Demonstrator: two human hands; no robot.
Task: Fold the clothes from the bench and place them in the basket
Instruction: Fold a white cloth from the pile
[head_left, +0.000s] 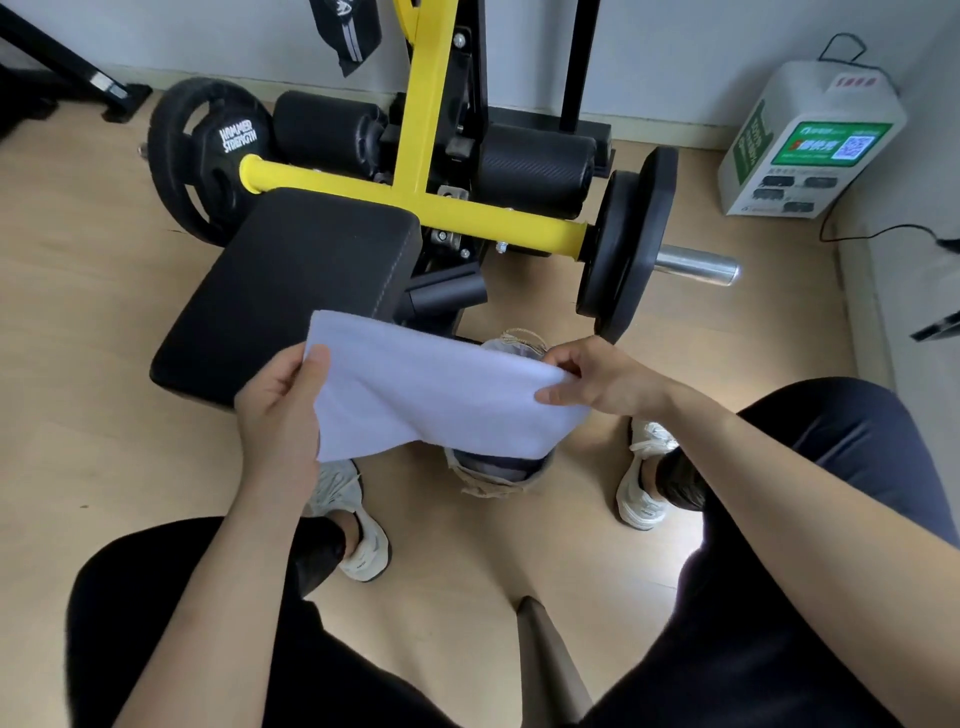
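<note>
- The floor (104, 322) is pale wood-look laminate, smooth and matte, meeting a light grey wall along a low skirting at the top of the view.
- A weight machine with a glossy yellow steel frame (415, 192) stands against the wall; black round weight plates (623, 244) sit on its bar ends, one lettered "HAMMER STRENGTH", and a bare metal sleeve sticks out on the right.
- The black padded bench (291, 280) is a rounded rectangle of grained vinyl with stitched edges; its top is bare.
- A white boxy charging station (810, 140) with a green label and a trailing black cable sits by the right wall.
- The white cloth (431, 395), soft, slightly fuzzy and folded into a rough rectangle, is held in the air above the basket.
- The left hand (280, 410) clasps the cloth's left edge, thumb on top and fingers underneath.
- The right hand (597, 379) pinches the cloth's right corner between thumb and curled fingers.
- The basket (493, 478) is a small woven, pale fibre one on the floor between the person's white sneakers (641, 493), mostly hidden by the cloth; something dark shows inside.
</note>
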